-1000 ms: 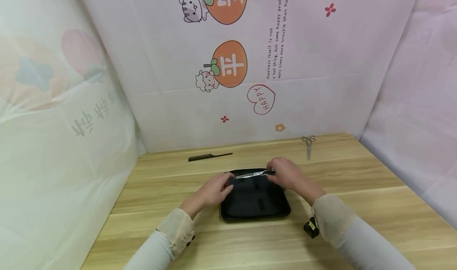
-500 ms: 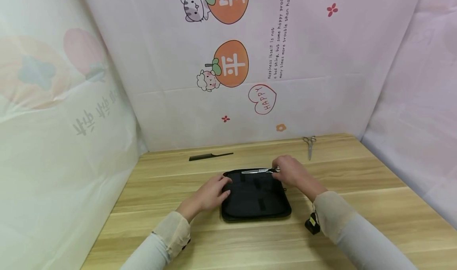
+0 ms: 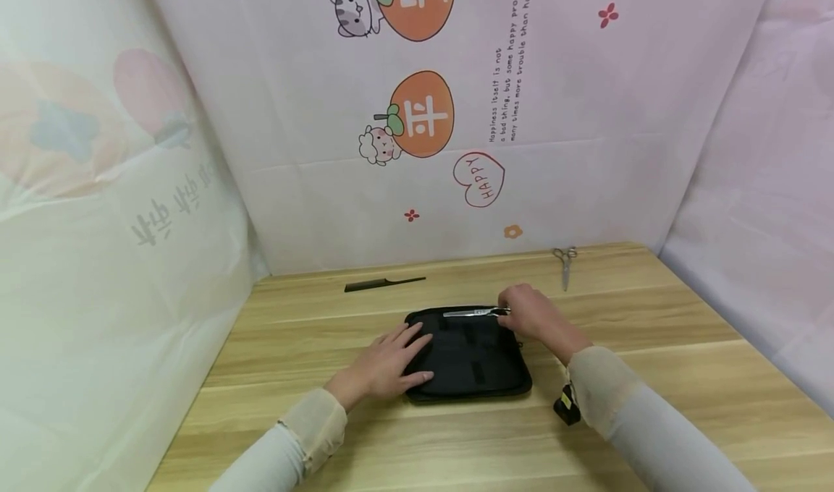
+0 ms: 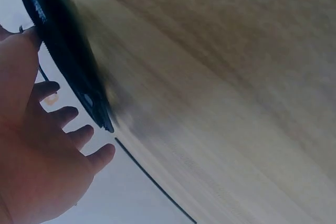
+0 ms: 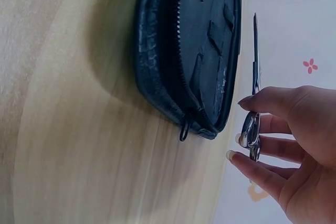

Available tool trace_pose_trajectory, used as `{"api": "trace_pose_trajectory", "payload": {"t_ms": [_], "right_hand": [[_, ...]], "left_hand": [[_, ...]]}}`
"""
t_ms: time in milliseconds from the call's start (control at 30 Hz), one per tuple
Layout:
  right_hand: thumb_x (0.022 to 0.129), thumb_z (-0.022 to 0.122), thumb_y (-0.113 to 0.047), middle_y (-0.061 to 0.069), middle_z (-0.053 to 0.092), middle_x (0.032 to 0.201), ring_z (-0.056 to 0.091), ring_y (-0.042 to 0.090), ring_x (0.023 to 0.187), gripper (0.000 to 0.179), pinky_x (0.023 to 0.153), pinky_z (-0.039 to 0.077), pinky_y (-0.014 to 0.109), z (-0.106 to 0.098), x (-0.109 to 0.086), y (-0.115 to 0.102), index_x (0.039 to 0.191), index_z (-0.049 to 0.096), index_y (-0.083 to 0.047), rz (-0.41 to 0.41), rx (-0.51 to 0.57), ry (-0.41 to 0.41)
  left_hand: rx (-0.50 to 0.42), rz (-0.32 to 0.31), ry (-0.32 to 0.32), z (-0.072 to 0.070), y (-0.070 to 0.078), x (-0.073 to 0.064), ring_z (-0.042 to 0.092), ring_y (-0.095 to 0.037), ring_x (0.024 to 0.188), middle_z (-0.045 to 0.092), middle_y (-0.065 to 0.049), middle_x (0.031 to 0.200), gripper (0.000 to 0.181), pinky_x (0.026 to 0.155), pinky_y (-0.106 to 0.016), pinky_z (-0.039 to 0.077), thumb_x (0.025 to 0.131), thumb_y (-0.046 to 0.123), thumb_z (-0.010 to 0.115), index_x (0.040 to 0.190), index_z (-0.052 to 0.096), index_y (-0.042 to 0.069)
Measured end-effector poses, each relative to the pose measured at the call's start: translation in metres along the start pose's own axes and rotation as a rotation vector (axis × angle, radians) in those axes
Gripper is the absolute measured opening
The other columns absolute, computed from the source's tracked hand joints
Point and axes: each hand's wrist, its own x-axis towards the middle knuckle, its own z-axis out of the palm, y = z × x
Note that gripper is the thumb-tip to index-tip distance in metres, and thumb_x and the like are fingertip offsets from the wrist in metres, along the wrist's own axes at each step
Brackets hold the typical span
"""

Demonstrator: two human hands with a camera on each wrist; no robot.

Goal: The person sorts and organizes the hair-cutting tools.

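Observation:
A black zippered case point(image 3: 456, 369) lies open on the wooden table, with strap loops inside and a zipper pull point(image 5: 185, 127) at one corner in the right wrist view. My right hand point(image 3: 534, 315) pinches a pair of silver scissors point(image 3: 464, 313) by the finger loops, thumb on one side and fingers on the other. Its blades point left along the case's far edge, just above the lining. My left hand point(image 3: 387, 362) lies with spread fingers over the case's left edge and holds nothing. In the left wrist view its fingers stand apart beside the case point(image 4: 71, 59).
Behind the case, a black rat-tail comb point(image 3: 374, 285) lies near the table's back edge. Another pair of scissors point(image 3: 565, 268) lies at the back right. Printed white cloth point(image 3: 313, 210) hangs behind and along both sides of the table point(image 3: 280, 376).
The scissors have moved right and lowered toward the case's far edge, held in my right hand. My left hand has left the blade tip and spread its fingers over the left edge.

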Motion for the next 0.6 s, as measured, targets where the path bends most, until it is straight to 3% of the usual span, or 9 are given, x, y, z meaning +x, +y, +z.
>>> {"api": "trace_pose_trajectory", "payload": {"t_ms": [600], "right_hand": [[0.092,0.076,-0.016,0.015,0.073,0.103,0.069,0.029,0.091,0.021,0.079,0.056,0.048,0.0059,0.0006,0.0,0.102,0.075,0.001,0.068,-0.003,-0.022]], "left_hand": [[0.065,-0.006,-0.04,0.01,-0.0059,0.0051,0.017,-0.035,0.156,0.016,-0.011,0.171,0.081,0.118,-0.062,0.027,0.101,0.067,0.044,0.164,0.025,0.02]]}}
